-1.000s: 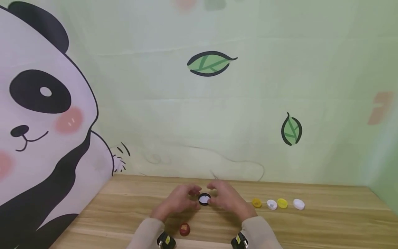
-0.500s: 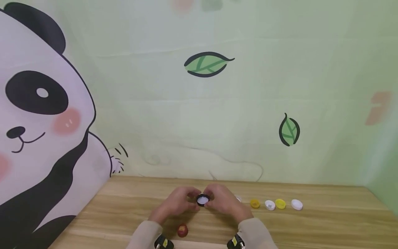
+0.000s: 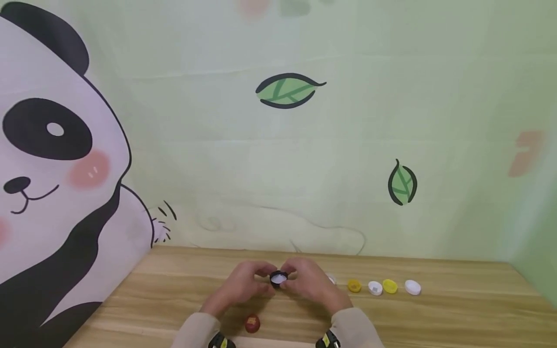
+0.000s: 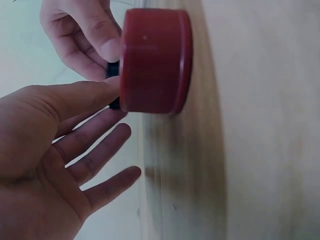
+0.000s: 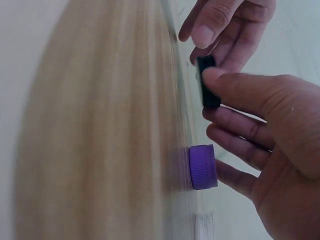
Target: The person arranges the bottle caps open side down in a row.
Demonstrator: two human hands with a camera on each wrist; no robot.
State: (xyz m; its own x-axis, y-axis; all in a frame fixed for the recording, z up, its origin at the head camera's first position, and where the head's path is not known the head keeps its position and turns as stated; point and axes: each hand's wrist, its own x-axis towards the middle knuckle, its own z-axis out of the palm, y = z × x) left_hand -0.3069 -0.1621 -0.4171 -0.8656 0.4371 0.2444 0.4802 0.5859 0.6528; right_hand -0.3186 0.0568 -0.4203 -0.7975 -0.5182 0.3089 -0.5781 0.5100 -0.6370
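A pale green printed backdrop (image 3: 217,159) spans roughly 10 to 2 o'clock of the black bottle cap as the head view shows it. On its 10 o'clock side is a large panda print (image 3: 104,125). Below runs a wood-grain tabletop (image 3: 435,316). Two beige sleeves (image 3: 197,328) reach in from 5 and 7 o'clock.

The right hand (image 3: 306,282) lies at the cap's 3 o'clock, pinching it between thumb and fingers. The left hand (image 3: 243,282) curves around its 9 o'clock side, its outer fingers spread straight in the left wrist view; whether its fingertips grip the cap, I cannot tell.

One printed leaf (image 3: 287,91) is at 12 o'clock, a smaller upright leaf (image 3: 402,183) at 2.

The black bottle cap (image 3: 278,279) shows a white inside, between the hands. A red bottle cap (image 3: 252,323) with gold print rests at 7 o'clock. Around 3 o'clock sit a plain white cap (image 3: 412,287), a bright yellow cap (image 3: 389,286), a white cap with a grey patch (image 3: 375,288) and an orange-yellow cap (image 3: 354,285). A ribbed purple screw cap (image 5: 203,167) stands just beside the right hand's little finger.
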